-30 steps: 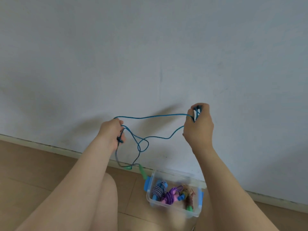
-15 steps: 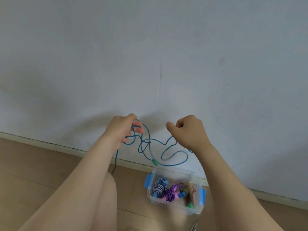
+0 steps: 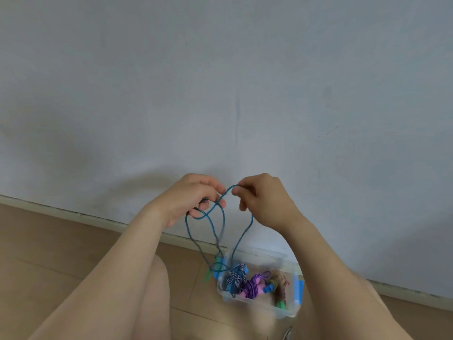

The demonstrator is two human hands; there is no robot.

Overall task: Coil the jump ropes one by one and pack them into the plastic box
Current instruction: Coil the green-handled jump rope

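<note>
Blue cord of the jump rope (image 3: 224,195) hangs in the air between your two hands, in front of the wall and above the floor. Your left hand (image 3: 193,195) has its fingers curled round a gathered bunch of strands, which cross just below its fingertips. Your right hand (image 3: 264,200) pinches the top of a loop between thumb and forefinger, the other fingers loosely bent beneath. The hands are close together, nearly level, and not touching. From them, three lengths of cord drop in long slack loops towards the floor. One green handle (image 3: 207,276) dangles at the bottom, just beside the left end of the plastic box (image 3: 257,306); the second handle cannot be made out.

Your box stands on the floor below your hands, close to the baseboard (image 3: 73,213), with its lid off and blue latches (image 3: 297,289) at either end. Inside it lie three bundled ropes side by side: a black-and-white rope (image 3: 234,278) on the left, a purple rope (image 3: 253,287) in the middle, and a brownish rope (image 3: 279,288) with a green handle on the right.

Your bare knee (image 3: 157,285) sits left of the box, over the tan wooden floor (image 3: 49,241). The pale grey wall (image 3: 220,82) fills the upper part of the view.
</note>
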